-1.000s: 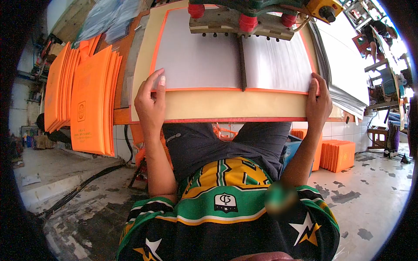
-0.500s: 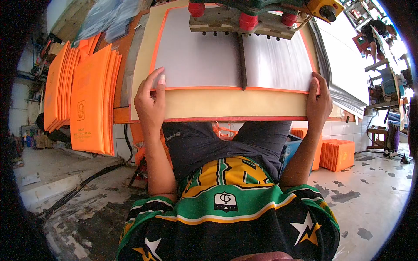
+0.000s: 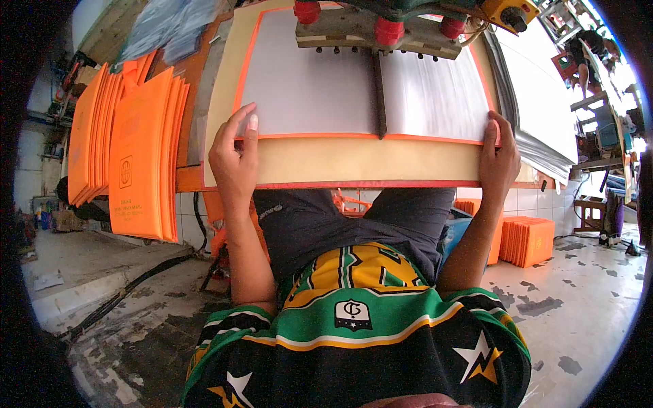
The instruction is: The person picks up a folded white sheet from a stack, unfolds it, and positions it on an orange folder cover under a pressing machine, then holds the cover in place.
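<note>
An orange folder cover (image 3: 435,140) lies spread flat on a cream board (image 3: 354,162), lined with clear plastic sheets (image 3: 306,95). A dark strip (image 3: 379,102) runs down its middle. My left hand (image 3: 235,149) grips the cover's near left corner, thumb and forefinger on top of the plastic. At the near right corner, my right hand (image 3: 500,149) holds the edge with its fingers bent around it. Above the cover's far part hangs a machine head with a metal bar (image 3: 374,39) and red knobs (image 3: 389,31). Fingers beneath the edge are hidden.
Finished-looking orange folders (image 3: 143,156) stand stacked at the left. Plastic sheets (image 3: 166,27) lie behind them. A pile of sheets (image 3: 544,109) is at the right, and more orange folders (image 3: 527,241) sit on the floor. A yellow control box (image 3: 510,13) hangs beside the machine.
</note>
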Demonstrator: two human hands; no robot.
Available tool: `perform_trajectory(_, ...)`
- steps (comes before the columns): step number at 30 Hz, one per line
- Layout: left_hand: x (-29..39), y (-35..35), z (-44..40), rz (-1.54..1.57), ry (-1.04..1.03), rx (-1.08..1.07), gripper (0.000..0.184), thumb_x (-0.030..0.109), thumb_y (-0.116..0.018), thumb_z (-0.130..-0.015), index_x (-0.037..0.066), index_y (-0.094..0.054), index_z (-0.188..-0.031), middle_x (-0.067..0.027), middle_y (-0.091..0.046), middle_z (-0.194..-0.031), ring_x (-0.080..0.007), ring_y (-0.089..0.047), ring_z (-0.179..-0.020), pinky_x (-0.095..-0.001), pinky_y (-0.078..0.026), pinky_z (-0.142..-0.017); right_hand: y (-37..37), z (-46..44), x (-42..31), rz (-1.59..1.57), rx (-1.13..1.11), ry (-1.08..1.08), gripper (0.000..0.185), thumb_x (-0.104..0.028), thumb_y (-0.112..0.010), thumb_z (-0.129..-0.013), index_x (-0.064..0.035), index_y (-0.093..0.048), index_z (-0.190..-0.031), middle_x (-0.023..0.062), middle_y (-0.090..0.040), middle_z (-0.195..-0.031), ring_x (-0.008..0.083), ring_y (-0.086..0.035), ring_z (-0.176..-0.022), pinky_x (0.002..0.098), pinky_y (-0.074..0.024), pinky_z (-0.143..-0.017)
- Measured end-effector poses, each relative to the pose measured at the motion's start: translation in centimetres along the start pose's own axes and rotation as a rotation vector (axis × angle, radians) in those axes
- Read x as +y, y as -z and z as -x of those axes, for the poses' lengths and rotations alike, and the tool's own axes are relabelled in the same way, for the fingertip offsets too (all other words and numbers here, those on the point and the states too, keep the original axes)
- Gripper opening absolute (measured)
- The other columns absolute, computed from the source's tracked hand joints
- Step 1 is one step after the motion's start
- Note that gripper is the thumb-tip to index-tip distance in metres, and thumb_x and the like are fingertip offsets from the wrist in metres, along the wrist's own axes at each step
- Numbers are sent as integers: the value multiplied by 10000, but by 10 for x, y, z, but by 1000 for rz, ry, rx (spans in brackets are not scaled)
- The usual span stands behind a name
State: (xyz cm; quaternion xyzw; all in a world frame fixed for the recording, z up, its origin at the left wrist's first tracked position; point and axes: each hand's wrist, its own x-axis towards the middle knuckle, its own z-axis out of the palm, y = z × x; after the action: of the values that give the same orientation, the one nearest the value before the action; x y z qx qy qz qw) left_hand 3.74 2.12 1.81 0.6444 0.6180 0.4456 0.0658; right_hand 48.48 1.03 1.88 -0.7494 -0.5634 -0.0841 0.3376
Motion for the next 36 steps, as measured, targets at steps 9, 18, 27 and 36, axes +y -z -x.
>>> perform_trajectory(9, 2, 1, 0, 9, 40, -16, 299, 259, -664, -1102, 93, -764, -1330, -101, -779, -1123, -160, -669, -857, -301, -521, -727, 4, -1, -6, -9, -32, -32, 330, -369, -546, -1130, -184, -725, -1338, 147, -786, -1243, 367, -779, -1046, 481, -587, -867)
perform_trajectory(18, 4, 1, 0, 13, 39, -6, 293, 253, -667, -1101, 86, -766, -1320, -108, -782, -1130, -159, -672, -855, -300, -518, -716, 2, -1, -3, -13, -28, -30, 319, -367, -555, -1124, -202, -718, -1343, 133, -784, -1251, 377, -772, -1075, 489, -589, -871)
perform_trajectory(27, 2, 0, 0, 24, 39, -9, 300, 258, -668, -1100, 79, -767, -1320, -108, -786, -1137, -168, -684, -877, -305, -525, -734, 3, 0, -5, -24, -36, -49, 316, -370, -552, -1125, -203, -724, -1330, 139, -782, -1245, 379, -770, -1071, 488, -585, -870)
perform_trajectory(36, 8, 2, 0, 13, 59, -8, 318, 287, -664, -1105, 77, -770, -1320, -120, -788, -1157, -178, -695, -892, -307, -535, -747, 4, 0, -6, -26, -17, -32, 343, -397, -537, -1133, -189, -728, -1328, 152, -784, -1228, 384, -769, -1061, 482, -585, -884)
